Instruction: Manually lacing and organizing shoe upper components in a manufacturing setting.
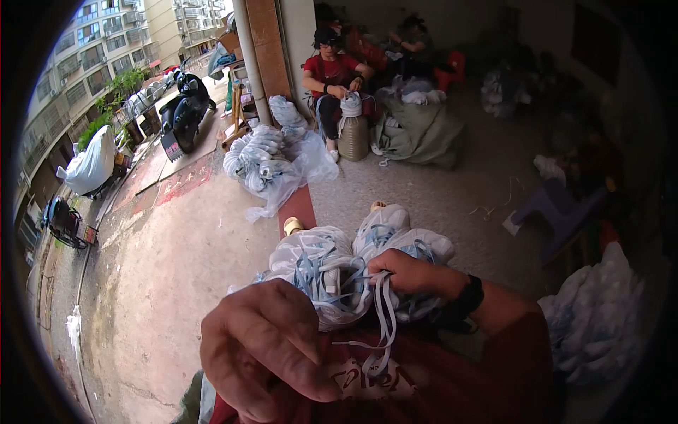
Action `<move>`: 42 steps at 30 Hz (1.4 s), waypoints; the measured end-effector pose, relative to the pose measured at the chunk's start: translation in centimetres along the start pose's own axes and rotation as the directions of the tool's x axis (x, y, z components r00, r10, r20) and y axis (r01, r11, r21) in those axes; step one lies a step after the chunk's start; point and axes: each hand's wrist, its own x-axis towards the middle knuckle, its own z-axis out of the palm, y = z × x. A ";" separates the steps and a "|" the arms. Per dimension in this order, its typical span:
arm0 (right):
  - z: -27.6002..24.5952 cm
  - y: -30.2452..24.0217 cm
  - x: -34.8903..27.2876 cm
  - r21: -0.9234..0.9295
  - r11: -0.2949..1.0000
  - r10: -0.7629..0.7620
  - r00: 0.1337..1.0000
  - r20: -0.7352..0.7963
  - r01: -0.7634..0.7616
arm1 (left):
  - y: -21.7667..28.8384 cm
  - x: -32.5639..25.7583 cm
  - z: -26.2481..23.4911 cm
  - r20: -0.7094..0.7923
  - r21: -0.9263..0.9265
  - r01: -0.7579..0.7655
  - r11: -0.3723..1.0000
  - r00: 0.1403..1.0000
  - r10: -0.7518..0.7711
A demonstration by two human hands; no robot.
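Observation:
Bundles of white cords with light blue laces [321,272] lie across my lap, one over each knee. My right hand [399,272] is closed at the inner edge of the bundles, pinching several flat white laces [385,314]. Their loose ends hang down over my dark red shirt [445,374]. Close to the camera, on the left, is my left hand [265,346], its fingers bent and a little apart. Nothing shows between them, and one lace end lies just beside the fingertips. A black band [466,297] circles my right wrist.
Ahead, a seated person [335,71] handles a white bundle atop a tan container [353,138]. Beside them stands a stuffed green sack [420,131]. White bundles in plastic [258,159] lie left of it. At right are a purple stool [561,215] and more white bundles [597,318].

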 end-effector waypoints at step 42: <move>2.6 -0.8 0.7 0.294 0.745 -0.446 0.775 -0.447 0.599 | -7.4 -12.5 -1.7 -0.585 -0.777 0.413 0.475 -0.194 -0.788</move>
